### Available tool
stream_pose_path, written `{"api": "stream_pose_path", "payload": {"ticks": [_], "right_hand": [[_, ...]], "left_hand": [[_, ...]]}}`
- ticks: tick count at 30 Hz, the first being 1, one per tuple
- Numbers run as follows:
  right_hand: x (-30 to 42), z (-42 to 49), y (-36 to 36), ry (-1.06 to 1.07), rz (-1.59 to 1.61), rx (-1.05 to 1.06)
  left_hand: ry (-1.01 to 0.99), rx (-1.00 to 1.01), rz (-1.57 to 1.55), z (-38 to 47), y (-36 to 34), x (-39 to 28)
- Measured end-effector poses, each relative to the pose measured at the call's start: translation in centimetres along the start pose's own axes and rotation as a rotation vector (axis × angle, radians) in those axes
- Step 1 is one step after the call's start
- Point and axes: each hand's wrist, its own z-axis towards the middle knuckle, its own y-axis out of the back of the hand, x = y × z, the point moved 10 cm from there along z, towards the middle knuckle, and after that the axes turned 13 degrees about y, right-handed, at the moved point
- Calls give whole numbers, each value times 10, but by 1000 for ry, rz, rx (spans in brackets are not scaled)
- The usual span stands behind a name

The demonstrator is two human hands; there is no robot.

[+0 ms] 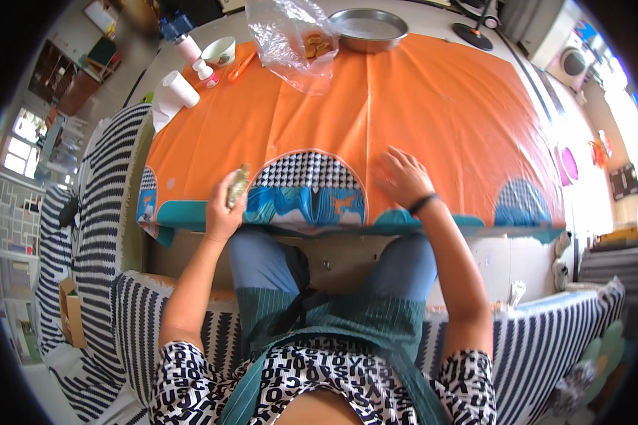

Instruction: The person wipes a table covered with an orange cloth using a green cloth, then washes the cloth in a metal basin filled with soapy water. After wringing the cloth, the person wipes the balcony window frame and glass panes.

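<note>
My left hand [225, 206] is closed around a small greenish-brown, mottled object [237, 186] near the table's front left edge; what it is exactly I cannot tell. My right hand [405, 178] rests or hovers palm down over the orange tablecloth [430, 106], fingers apart, with nothing visible in it. A dark band circles the right wrist. Between my hands lies the cloth's black-and-white checked and blue patterned part.
At the far side are a clear plastic bag [292, 45] with brown pieces [318, 47], a round metal pan [369, 29], a bowl [219, 51], a white bottle [206, 73], a paper roll [181, 89] and an orange-handled item [241, 67]. Striped sofa [98, 212] stands left.
</note>
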Motion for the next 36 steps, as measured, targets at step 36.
{"api": "stream_pose_path", "payload": {"ticks": [36], "right_hand": [[10,-179,196,-805,714,346]], "left_hand": [[533,1496,-375,-5,-232,-330]]}}
